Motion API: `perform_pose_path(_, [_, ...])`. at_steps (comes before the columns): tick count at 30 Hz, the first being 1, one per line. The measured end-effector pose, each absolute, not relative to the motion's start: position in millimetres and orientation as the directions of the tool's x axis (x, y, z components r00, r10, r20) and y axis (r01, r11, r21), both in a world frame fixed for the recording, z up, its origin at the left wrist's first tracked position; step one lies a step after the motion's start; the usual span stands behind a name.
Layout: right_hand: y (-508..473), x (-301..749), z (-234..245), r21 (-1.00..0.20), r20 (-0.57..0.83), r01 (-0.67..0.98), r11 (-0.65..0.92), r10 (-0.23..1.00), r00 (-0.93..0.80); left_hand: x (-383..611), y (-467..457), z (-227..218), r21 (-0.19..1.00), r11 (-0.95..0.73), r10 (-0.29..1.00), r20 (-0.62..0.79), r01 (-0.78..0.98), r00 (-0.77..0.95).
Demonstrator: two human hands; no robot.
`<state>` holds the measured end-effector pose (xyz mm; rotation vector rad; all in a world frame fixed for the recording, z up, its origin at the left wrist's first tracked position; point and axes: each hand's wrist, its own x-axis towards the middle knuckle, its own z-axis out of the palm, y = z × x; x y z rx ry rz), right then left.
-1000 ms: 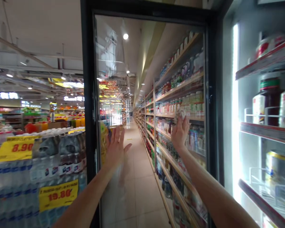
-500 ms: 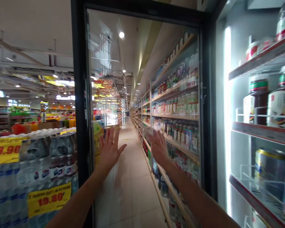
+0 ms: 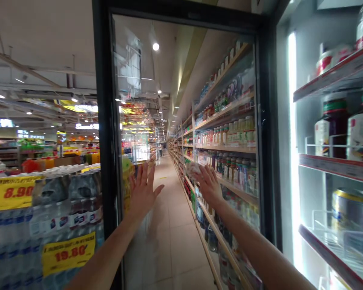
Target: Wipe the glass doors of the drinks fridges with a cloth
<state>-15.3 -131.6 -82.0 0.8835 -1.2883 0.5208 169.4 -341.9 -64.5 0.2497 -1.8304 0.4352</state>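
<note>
An open glass cooler door [image 3: 175, 133] with a black frame stands in front of me. My left hand [image 3: 142, 190] lies flat against its glass near the left edge, fingers spread. My right hand [image 3: 208, 183] presses a crumpled whitish cloth [image 3: 194, 168] against the middle of the glass. Through the pane I see a long aisle and shelves of bottles.
The lit cooler interior [image 3: 335, 161] on the right holds bottles and cans on wire-fronted shelves. Stacked packs of water bottles [image 3: 48, 217] with yellow price signs stand at the left. The tiled aisle floor [image 3: 172, 241] runs ahead.
My right hand with the cloth has moved down and to the left across the glass. My left hand has stayed flat on the door.
</note>
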Motion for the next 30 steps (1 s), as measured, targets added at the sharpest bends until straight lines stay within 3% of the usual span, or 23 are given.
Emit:
perform_pose_path(4, [-126,-23,-57,-0.113,0.965,-0.779,0.617,0.254,0.060,168,-342,-64,-0.147,0.922,0.029,0.949,-0.360,-0.314])
perform_pose_path(5, [-130,-21,-53,-0.143,0.957,-0.777,0.612,0.285,0.048,168,-342,-64,-0.139,0.926,0.023,0.948,-0.351,-0.316])
perform_pose_path(7, [-144,-10,-56,-0.026,0.981,-0.789,0.614,0.169,0.099,168,-342,-64,-0.130,0.932,0.016,0.948,-0.339,-0.319])
perform_pose_path(10, [-165,9,-70,0.357,0.934,-0.773,0.524,-0.218,0.283,168,-342,-64,-0.137,0.927,0.024,0.951,-0.349,-0.308])
perform_pose_path(12, [-168,12,-69,0.397,0.916,-0.771,0.499,-0.271,0.296,168,-342,-64,-0.146,0.920,0.028,0.950,-0.364,-0.310])
perform_pose_path(13, [-166,11,-63,0.320,0.947,-0.788,0.526,-0.207,0.246,168,-342,-64,-0.149,0.916,0.029,0.951,-0.372,-0.309])
perform_pose_path(16, [-163,6,-40,-0.059,0.993,-0.811,0.582,0.121,0.015,168,-342,-63,-0.159,0.910,0.040,0.953,-0.384,-0.301])
perform_pose_path(17, [-165,7,-36,-0.119,0.985,-0.808,0.577,0.171,-0.023,168,-342,-63,-0.160,0.909,0.044,0.955,-0.384,-0.295])
perform_pose_path(19, [-174,14,-38,-0.038,0.995,-0.821,0.569,0.093,0.018,168,-342,-63,-0.161,0.910,0.048,0.957,-0.381,-0.287])
perform_pose_path(22, [-185,22,-53,0.322,0.942,-0.811,0.489,-0.249,0.224,168,-344,-63,-0.161,0.911,0.050,0.957,-0.380,-0.286])
perform_pose_path(24, [-180,17,-53,0.405,0.907,-0.791,0.458,-0.315,0.282,169,-344,-63,-0.164,0.910,0.048,0.954,-0.381,-0.295])
perform_pose_path(26, [-168,6,-40,0.254,0.967,-0.814,0.522,-0.146,0.208,169,-344,-63,-0.161,0.909,0.039,0.951,-0.384,-0.306])
perform_pose_path(28, [-159,-3,-25,-0.009,0.991,-0.830,0.558,0.116,0.067,169,-343,-63,-0.155,0.908,0.030,0.951,-0.390,-0.309])
perform_pose_path(30, [-160,-2,-21,-0.115,0.980,-0.828,0.548,0.199,-0.004,169,-343,-63,-0.158,0.906,0.032,0.951,-0.393,-0.309])
